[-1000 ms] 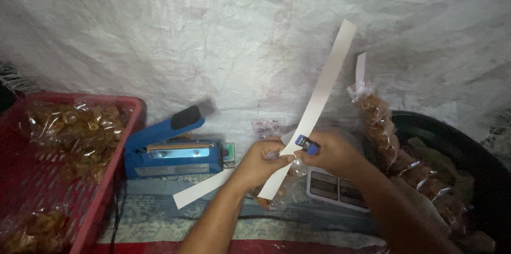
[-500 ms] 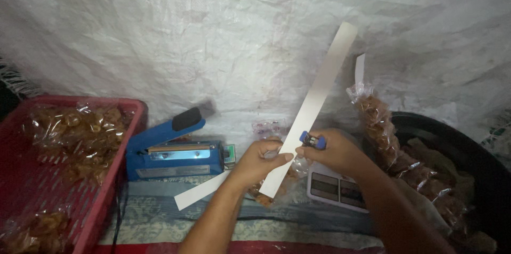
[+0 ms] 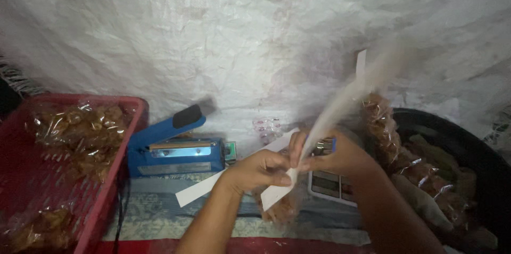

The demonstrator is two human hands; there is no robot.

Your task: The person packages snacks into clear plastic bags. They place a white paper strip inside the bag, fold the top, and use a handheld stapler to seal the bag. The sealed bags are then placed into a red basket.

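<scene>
My left hand (image 3: 262, 171) and my right hand (image 3: 334, 157) meet at the middle of the view and pinch a long white paper strip (image 3: 340, 110) that rises up to the right, blurred by motion. A small blue stapler (image 3: 326, 145) sits in my right hand. A clear bag of brown snacks (image 3: 278, 207) hangs just under both hands, partly hidden by the strip. A second white strip (image 3: 199, 191) lies flat to the left of my left hand.
A blue heat sealer (image 3: 173, 150) stands at the left with its handle raised. A red crate (image 3: 106, 201) holds bagged snacks. A small scale (image 3: 329, 185) lies under my right hand. A black basin (image 3: 479, 163) at the right holds more bags. White sheeting (image 3: 213, 35) hangs behind.
The long strip has swung and now shows as a blur. My hands have stayed close together at the same spot, with the fingers shifted on the strip.
</scene>
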